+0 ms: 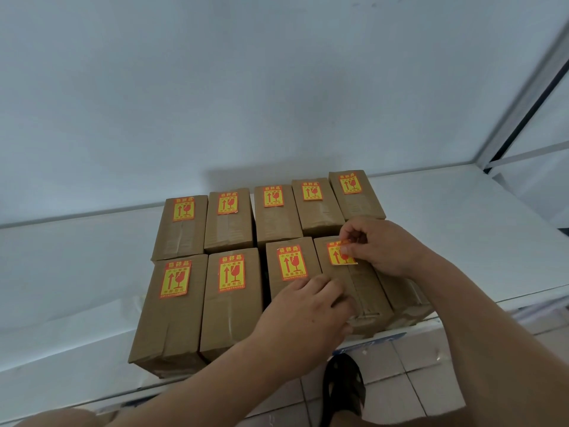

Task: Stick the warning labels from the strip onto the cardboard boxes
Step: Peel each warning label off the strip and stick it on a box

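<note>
Pinching the upper edge of a red and yellow warning label (pixel 341 253) between thumb and curled fingers, the right hand (pixel 381 245) lowers it onto the top of a cardboard box (pixel 354 282) directly beneath that hand. The left hand (pixel 303 309) rests with relaxed fingers on the box's near part, steadying it. The label's bottom edge seems to touch the cardboard while its top is lifted and slightly curled, so it may well land crooked, crease, or trap a bubble if pressed from the top first; the adhesive could also cling to the fingertips. Beyond and to the left of both hands, eight more boxes already carry labels. No label strip is visible. All boxes sit on a white shelf-like surface (pixel 462 229) against a plain pale wall (pixel 277 87); below the hands are light floor tiles (pixel 431 371) and a dark sandal (pixel 343 392).
</note>
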